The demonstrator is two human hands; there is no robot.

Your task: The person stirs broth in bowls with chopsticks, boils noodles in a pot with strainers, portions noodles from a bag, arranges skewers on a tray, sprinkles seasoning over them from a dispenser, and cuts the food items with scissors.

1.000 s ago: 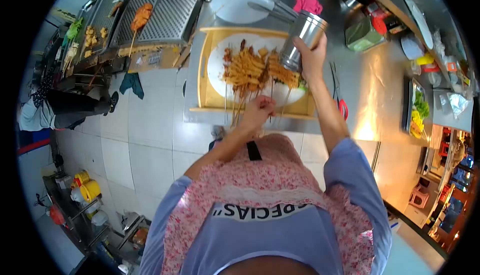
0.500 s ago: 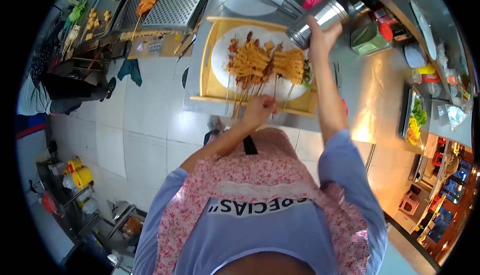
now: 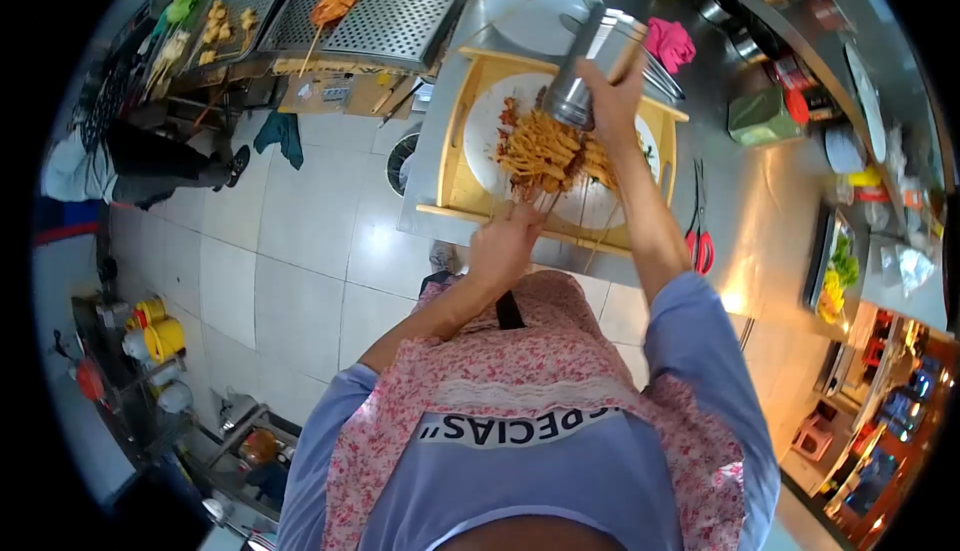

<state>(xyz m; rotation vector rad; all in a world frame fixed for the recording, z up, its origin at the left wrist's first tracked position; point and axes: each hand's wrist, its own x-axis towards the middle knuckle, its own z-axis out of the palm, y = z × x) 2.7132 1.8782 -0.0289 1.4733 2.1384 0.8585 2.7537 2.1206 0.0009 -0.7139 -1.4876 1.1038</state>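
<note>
My left hand [image 3: 503, 244] is closed around the stick ends of several skewers [image 3: 548, 156], at the near edge of the wooden tray [image 3: 450, 151]. The skewers carry browned, seasoned food and lie on a white plate [image 3: 483, 136] in that tray. My right hand [image 3: 615, 101] grips a metal shaker [image 3: 585, 66], tilted with its lower end just above the skewers. Part of a second bunch of skewers [image 3: 600, 166] shows beside my right forearm. I cannot make out whether anything falls from the shaker.
Red-handled scissors [image 3: 702, 241] lie right of the tray. Behind it are a white plate [image 3: 530, 11] and a pink cloth [image 3: 670, 44]. A green container [image 3: 765, 116] stands at the right. A perforated metal tray [image 3: 410, 16] is at the upper left; another person [image 3: 150, 166] stands at far left.
My right hand has brought the shaker leftward over the skewers. My left hand has shifted left along the stick ends. The view has moved slightly, and the scissors now show fully.
</note>
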